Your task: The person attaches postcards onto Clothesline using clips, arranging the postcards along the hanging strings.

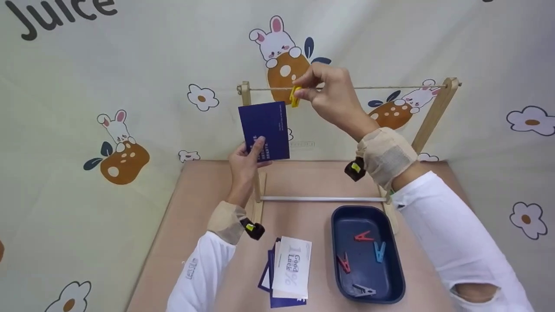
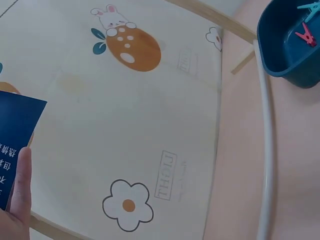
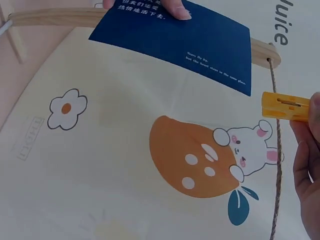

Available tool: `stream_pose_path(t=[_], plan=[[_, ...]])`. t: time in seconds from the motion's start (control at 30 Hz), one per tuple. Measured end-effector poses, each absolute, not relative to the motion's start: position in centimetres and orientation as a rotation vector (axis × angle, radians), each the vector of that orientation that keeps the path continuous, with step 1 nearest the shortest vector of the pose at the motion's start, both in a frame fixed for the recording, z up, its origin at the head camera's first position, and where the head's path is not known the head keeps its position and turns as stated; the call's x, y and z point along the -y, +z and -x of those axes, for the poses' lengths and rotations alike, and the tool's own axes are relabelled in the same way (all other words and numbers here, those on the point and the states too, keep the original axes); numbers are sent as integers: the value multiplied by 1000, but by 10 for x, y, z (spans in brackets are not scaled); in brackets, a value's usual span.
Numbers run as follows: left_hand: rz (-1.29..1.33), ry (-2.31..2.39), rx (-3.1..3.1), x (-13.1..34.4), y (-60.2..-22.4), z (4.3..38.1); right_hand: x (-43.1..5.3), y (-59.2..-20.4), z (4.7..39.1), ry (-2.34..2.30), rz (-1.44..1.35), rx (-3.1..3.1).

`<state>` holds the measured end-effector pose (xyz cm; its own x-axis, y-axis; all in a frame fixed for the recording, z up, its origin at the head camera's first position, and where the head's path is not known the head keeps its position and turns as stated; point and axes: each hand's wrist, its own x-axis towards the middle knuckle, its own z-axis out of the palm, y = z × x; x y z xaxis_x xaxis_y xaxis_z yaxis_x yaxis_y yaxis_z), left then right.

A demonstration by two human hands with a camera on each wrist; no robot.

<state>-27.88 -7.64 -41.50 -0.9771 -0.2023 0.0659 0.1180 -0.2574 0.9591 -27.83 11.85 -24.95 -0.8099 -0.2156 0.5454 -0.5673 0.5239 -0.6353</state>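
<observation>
My left hand (image 1: 245, 162) holds a dark blue card (image 1: 265, 125) upright, thumb across its printed front, below the left part of a string (image 1: 381, 87). My right hand (image 1: 331, 93) pinches a yellow clothespin (image 1: 295, 96) between thumb and fingers at the string. In the right wrist view the yellow clothespin (image 3: 285, 106) overlaps the string (image 3: 278, 190), and the card (image 3: 185, 45) is apart from it. Whether the clothespin clamps the string I cannot tell. The left wrist view shows only part of the card (image 2: 17, 130) and the left thumb.
A wooden frame (image 1: 433, 115) carries the string, with a white bar (image 1: 323, 199) low between its posts. On the table (image 1: 195, 208) lie stacked cards (image 1: 292, 268). Right of them a dark blue tray (image 1: 336, 242) contains several clothespins, red, blue and grey. A patterned cloth (image 1: 164, 65) hangs behind.
</observation>
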Motion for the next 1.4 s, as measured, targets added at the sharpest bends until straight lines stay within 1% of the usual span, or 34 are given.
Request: stream_pose_path(t=[0.2,0.33,0.8,1.4], plan=[[-90,-2309,1789,77,-410,283,-108,-232,286,1390,-537,2352],[-63,-2310,1776,73,-409,287,-105,-228,291,1423,-493,2342],[-52,-2302,1779,69,-392,292,-100,-229,297,1418,-427,2462],[-85,-2322,1775,70,-390,290,-99,-240,298,1458,-370,2552]])
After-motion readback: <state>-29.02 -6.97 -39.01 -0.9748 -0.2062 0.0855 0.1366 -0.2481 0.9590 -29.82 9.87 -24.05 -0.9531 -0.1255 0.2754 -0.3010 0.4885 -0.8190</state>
